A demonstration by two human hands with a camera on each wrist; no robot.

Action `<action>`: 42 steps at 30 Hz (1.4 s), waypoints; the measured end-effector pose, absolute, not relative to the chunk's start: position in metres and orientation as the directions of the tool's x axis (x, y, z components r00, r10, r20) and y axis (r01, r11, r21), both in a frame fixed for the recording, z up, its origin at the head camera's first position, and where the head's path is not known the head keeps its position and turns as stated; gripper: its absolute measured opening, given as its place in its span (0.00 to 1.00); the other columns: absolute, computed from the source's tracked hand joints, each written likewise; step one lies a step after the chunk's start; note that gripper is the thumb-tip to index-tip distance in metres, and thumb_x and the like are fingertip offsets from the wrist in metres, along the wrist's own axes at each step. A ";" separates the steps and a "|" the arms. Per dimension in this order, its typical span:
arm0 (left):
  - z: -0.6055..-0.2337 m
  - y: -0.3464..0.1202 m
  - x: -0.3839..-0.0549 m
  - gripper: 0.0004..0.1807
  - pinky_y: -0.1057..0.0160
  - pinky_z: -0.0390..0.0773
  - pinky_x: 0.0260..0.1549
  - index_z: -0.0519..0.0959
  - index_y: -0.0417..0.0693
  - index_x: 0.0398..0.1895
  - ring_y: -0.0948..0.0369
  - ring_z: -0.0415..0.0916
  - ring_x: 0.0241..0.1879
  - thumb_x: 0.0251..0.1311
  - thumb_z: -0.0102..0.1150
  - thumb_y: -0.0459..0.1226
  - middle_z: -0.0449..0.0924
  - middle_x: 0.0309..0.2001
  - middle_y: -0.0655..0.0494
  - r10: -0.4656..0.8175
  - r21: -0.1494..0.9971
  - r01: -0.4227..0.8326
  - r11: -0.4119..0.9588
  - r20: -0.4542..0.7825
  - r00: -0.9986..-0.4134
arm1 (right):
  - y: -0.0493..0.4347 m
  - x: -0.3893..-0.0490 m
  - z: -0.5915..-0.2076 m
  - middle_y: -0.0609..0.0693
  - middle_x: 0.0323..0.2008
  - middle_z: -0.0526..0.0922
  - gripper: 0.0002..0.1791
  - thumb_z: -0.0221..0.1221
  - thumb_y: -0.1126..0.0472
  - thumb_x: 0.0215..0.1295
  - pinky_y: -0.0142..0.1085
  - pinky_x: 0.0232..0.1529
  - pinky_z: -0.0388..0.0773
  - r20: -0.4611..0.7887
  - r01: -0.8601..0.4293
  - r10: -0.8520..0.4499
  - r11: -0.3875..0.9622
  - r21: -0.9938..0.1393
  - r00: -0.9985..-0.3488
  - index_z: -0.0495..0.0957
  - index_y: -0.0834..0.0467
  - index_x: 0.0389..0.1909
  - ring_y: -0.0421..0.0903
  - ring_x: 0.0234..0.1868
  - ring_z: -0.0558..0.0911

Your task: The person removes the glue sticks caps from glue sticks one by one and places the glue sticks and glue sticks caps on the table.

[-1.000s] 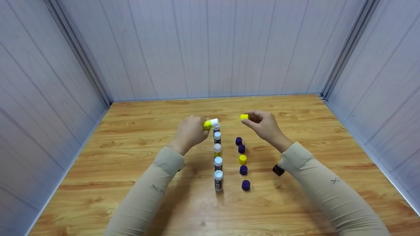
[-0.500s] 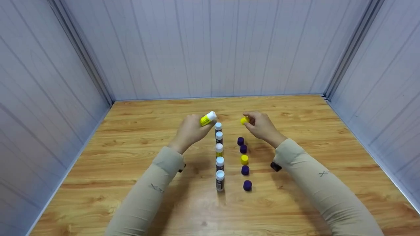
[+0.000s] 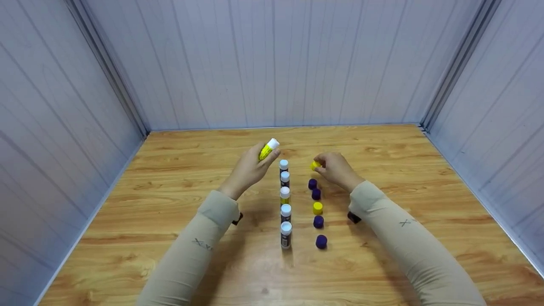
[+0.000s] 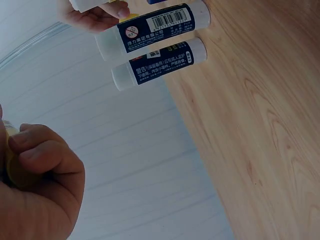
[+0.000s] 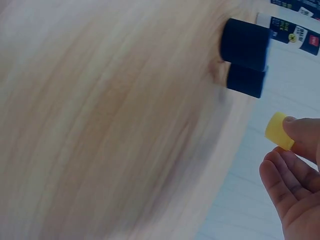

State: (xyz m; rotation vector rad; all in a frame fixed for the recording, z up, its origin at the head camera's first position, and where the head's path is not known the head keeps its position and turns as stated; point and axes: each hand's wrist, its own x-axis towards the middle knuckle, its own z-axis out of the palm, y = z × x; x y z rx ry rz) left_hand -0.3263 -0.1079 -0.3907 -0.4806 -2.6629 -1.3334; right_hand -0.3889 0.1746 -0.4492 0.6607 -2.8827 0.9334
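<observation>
My left hand (image 3: 245, 173) grips a yellow glue stick (image 3: 267, 151) tilted, its white end up and uncapped, above the far end of a row of glue sticks. In the left wrist view, curled fingers (image 4: 47, 155) wrap round its body and hide most of it. Between thumb and fingers, my right hand (image 3: 338, 171) pinches a yellow cap (image 5: 278, 130), low over the table beyond the line of caps. The upright row holds dark-blue glue sticks (image 3: 286, 238) and one yellow glue stick (image 3: 284, 195), all with white tops showing.
Right of the row, dark caps (image 3: 321, 242) and another yellow cap (image 3: 317, 208) stand in a line on the wooden table (image 3: 140, 238). Pale panel walls (image 3: 272, 63) rise behind and at both sides.
My left hand has turned the yellow glue stick from nearly level to white end up, moving it off the row. My right hand has lowered the yellow cap toward the table, closer to me.
</observation>
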 end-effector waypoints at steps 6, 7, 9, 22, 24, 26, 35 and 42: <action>-0.394 -0.110 -0.326 0.22 0.58 0.69 0.37 0.70 0.47 0.53 0.57 0.64 0.35 0.85 0.46 0.57 0.66 0.36 0.52 0.254 0.798 0.310 0.517 0.202 -0.946 | 0.171 -0.395 -0.453 0.66 0.51 0.89 0.14 0.65 0.68 0.76 0.54 0.55 0.86 0.165 -0.413 -0.385 0.758 -0.504 -0.908 0.84 0.70 0.57 0.61 0.52 0.88; -0.395 -0.110 -0.326 0.22 0.58 0.68 0.37 0.69 0.47 0.53 0.57 0.64 0.35 0.85 0.46 0.57 0.65 0.36 0.52 0.254 0.799 0.304 0.518 0.196 -0.947 | 0.171 -0.396 -0.453 0.66 0.51 0.89 0.14 0.65 0.68 0.75 0.54 0.56 0.86 0.161 -0.411 -0.385 0.760 -0.503 -0.909 0.85 0.70 0.57 0.61 0.52 0.88; -0.396 -0.111 -0.326 0.22 0.58 0.68 0.37 0.68 0.47 0.52 0.57 0.63 0.34 0.85 0.44 0.57 0.65 0.36 0.52 0.253 0.802 0.293 0.521 0.183 -0.950 | 0.171 -0.397 -0.454 0.66 0.52 0.89 0.14 0.65 0.69 0.75 0.54 0.57 0.86 0.152 -0.407 -0.387 0.760 -0.507 -0.910 0.85 0.70 0.56 0.62 0.54 0.88; -0.410 -0.108 -0.336 0.27 0.56 0.72 0.40 0.64 0.43 0.74 0.55 0.69 0.40 0.89 0.38 0.54 0.72 0.46 0.48 0.219 0.809 0.277 0.518 0.188 -0.958 | 0.168 -0.399 -0.461 0.63 0.50 0.90 0.13 0.61 0.67 0.79 0.52 0.57 0.87 -0.003 -0.294 -0.350 0.791 -0.536 -0.937 0.87 0.68 0.56 0.56 0.49 0.89; -0.411 -0.107 -0.338 0.29 0.54 0.74 0.44 0.62 0.43 0.76 0.53 0.71 0.44 0.89 0.37 0.54 0.74 0.50 0.45 0.212 0.822 0.261 0.507 0.175 -0.961 | 0.167 -0.400 -0.462 0.63 0.51 0.89 0.13 0.61 0.66 0.79 0.52 0.58 0.86 -0.008 -0.299 -0.355 0.799 -0.522 -0.935 0.86 0.69 0.56 0.57 0.52 0.88; -0.413 -0.106 -0.340 0.30 0.52 0.76 0.48 0.61 0.44 0.78 0.52 0.73 0.49 0.88 0.37 0.54 0.75 0.56 0.42 0.209 0.832 0.245 0.498 0.159 -0.965 | 0.165 -0.400 -0.461 0.64 0.52 0.89 0.14 0.61 0.66 0.79 0.53 0.59 0.86 -0.010 -0.305 -0.360 0.803 -0.512 -0.933 0.86 0.69 0.57 0.59 0.54 0.88; -0.418 -0.105 -0.353 0.26 0.57 0.74 0.41 0.63 0.44 0.75 0.55 0.71 0.41 0.87 0.43 0.51 0.74 0.46 0.47 0.218 0.859 0.240 0.452 0.155 -0.964 | 0.162 -0.400 -0.460 0.65 0.54 0.89 0.14 0.62 0.66 0.78 0.53 0.60 0.86 -0.013 -0.312 -0.360 0.824 -0.473 -0.933 0.87 0.69 0.57 0.61 0.57 0.88; -0.422 -0.107 -0.367 0.21 0.60 0.72 0.37 0.70 0.46 0.67 0.57 0.70 0.38 0.85 0.50 0.50 0.74 0.42 0.51 0.177 0.842 0.226 0.491 0.157 -0.971 | 0.156 -0.398 -0.458 0.64 0.57 0.89 0.15 0.62 0.66 0.78 0.53 0.63 0.85 -0.047 -0.264 -0.328 0.830 -0.492 -0.943 0.86 0.67 0.59 0.60 0.60 0.87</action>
